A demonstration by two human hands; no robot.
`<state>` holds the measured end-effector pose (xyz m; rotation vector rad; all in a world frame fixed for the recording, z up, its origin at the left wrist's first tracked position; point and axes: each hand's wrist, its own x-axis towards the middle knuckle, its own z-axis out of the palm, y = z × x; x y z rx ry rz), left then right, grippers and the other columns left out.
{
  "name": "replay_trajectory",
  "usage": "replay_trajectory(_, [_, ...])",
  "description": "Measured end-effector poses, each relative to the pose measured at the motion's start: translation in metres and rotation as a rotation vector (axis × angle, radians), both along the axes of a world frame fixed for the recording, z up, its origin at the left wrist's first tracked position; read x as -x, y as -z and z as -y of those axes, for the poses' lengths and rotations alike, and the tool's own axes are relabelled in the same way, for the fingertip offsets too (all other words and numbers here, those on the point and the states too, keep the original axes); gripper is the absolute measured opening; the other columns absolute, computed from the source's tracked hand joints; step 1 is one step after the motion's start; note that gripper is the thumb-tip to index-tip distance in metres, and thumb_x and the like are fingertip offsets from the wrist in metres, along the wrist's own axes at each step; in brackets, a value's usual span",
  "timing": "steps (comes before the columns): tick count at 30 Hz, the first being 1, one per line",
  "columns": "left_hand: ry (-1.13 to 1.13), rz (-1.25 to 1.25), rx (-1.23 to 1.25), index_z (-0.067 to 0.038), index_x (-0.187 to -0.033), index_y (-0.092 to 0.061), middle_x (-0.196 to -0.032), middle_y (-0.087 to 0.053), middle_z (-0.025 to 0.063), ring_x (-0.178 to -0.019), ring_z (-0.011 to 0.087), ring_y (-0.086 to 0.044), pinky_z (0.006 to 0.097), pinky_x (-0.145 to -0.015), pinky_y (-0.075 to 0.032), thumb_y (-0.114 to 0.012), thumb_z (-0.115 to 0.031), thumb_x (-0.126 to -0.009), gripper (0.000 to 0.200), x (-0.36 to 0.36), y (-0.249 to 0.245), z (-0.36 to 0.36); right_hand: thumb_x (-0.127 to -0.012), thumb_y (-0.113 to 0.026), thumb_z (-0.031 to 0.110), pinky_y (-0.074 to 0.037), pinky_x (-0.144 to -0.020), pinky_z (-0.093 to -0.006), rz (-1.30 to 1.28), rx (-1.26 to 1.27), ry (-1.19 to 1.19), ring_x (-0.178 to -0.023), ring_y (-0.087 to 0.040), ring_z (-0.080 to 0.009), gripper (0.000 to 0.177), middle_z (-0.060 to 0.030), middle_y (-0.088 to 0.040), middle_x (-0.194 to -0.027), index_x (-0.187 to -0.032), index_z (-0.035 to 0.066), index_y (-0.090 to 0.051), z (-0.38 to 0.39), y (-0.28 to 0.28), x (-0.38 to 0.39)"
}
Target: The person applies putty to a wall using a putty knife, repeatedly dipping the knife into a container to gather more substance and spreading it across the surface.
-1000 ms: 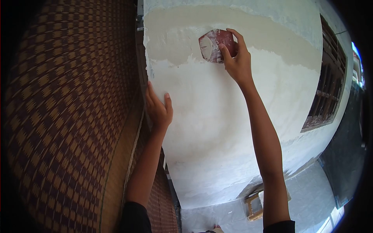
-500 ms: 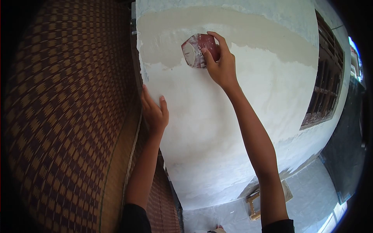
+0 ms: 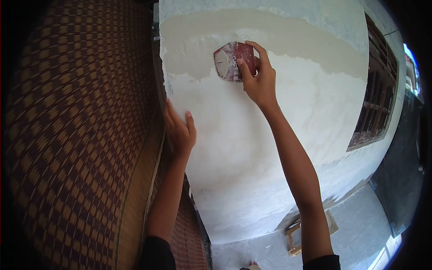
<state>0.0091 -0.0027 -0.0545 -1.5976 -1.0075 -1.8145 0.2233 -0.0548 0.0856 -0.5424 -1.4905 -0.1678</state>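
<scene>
My right hand [image 3: 262,81] grips a dark red putty scraper [image 3: 245,53], thumb on its near face and fingers around its right edge. Pale putty [image 3: 222,63] is smeared over the scraper's left part. The scraper lies against or just in front of the white wall [image 3: 234,148], at the lower border of a damp-looking beige putty band [image 3: 189,40]. Lower left, my left hand [image 3: 181,131] rests at the wall's left edge with its fingers stretched out and thumb apart. It holds nothing.
A brown checkered woven mat or panel [image 3: 76,121] fills the left side. On the right is a wooden barred window [image 3: 375,85]. Below, a small wooden stool-like frame [image 3: 294,238] stands on the grey tiled floor [image 3: 355,225], near a dark panel [image 3: 396,166].
My right hand and the scraper have shifted slightly right and down along the wall. My left hand stays in almost the same place.
</scene>
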Motion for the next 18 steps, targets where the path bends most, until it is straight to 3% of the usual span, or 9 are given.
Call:
replay_trajectory(2, [0.005,0.002,0.003,0.009,-0.148,-0.021,-0.143,-0.036,0.0306,-0.131,0.0446,-0.042,0.0493,-0.106,-0.039,-0.05,-0.022,-0.096,0.067,0.0,0.0,0.0,-0.091,-0.065,0.011,-0.053,-0.069,-0.0324,0.01,-0.078,0.063,-0.073,-0.069,-0.024,0.045,-0.0171,-0.07,-0.083,-0.133,0.011,-0.048,-0.006,-0.002,-0.004])
replay_trajectory(4, [0.01,0.004,0.01,0.009,-0.148,-0.021,-0.143,-0.036,0.0305,-0.131,0.0445,-0.042,0.0493,-0.106,-0.039,-0.05,-0.022,-0.096,0.067,0.0,0.001,0.0,-0.091,-0.065,0.01,-0.053,-0.07,-0.0325,-0.084,0.005,0.156,-0.074,-0.069,-0.0216,0.044,-0.0164,-0.07,-0.085,-0.132,0.01,-0.05,-0.005,-0.004,-0.022])
replay_trajectory(6, [-0.002,-0.003,0.0,0.009,-0.148,-0.021,-0.143,-0.036,0.0304,-0.132,0.0447,-0.041,0.0493,-0.107,-0.038,-0.05,-0.021,-0.097,0.067,0.001,0.002,-0.002,-0.092,-0.064,0.008,-0.052,-0.063,-0.0278,-0.207,0.021,0.054,-0.07,-0.065,-0.0123,0.042,-0.0117,-0.071,-0.086,-0.131,0.009,-0.051,-0.002,-0.004,-0.041])
replay_trajectory(8, [-0.009,-0.001,-0.012,0.009,-0.148,-0.021,-0.143,-0.036,0.0304,-0.132,0.0448,-0.041,0.0493,-0.107,-0.037,-0.05,-0.021,-0.097,0.067,0.0,0.002,-0.003,-0.093,-0.064,0.008,-0.05,-0.059,-0.0252,-0.284,-0.025,0.052,-0.069,-0.063,-0.0104,0.042,-0.01,-0.07,-0.085,-0.132,0.009,-0.05,0.004,-0.002,-0.052])
replay_trajectory(12, [-0.023,0.003,-0.021,0.009,-0.148,-0.021,-0.144,-0.036,0.0305,-0.132,0.0452,-0.04,0.0492,-0.108,-0.036,-0.05,-0.021,-0.096,0.067,-0.002,0.003,-0.005,-0.093,-0.064,0.009,-0.051,-0.06,-0.026,-0.219,0.063,-0.131,-0.067,-0.063,-0.0123,0.045,-0.0113,-0.071,-0.086,-0.134,0.01,-0.047,0.009,-0.002,-0.037])
replay_trajectory(15, [0.02,0.002,-0.023,0.009,-0.148,-0.021,-0.144,-0.036,0.0306,-0.132,0.0453,-0.04,0.0494,-0.108,-0.036,-0.05,-0.021,-0.096,0.067,0.0,0.002,-0.003,-0.091,-0.066,0.012,-0.053,-0.071,-0.0317,-0.045,0.037,0.06,-0.072,-0.067,-0.0182,0.046,-0.0155,-0.07,-0.084,-0.134,0.011,-0.048,0.007,-0.003,-0.013])
replay_trajectory(18, [0.022,0.001,-0.004,0.009,-0.148,-0.021,-0.143,-0.036,0.0306,-0.131,0.0453,-0.04,0.0495,-0.107,-0.037,-0.05,-0.021,-0.096,0.067,0.001,0.002,-0.003,-0.091,-0.066,0.012,-0.053,-0.073,-0.032,-0.105,0.069,0.128,-0.077,-0.069,-0.0188,0.045,-0.0147,-0.07,-0.085,-0.133,0.011,-0.05,-0.005,-0.003,-0.028])
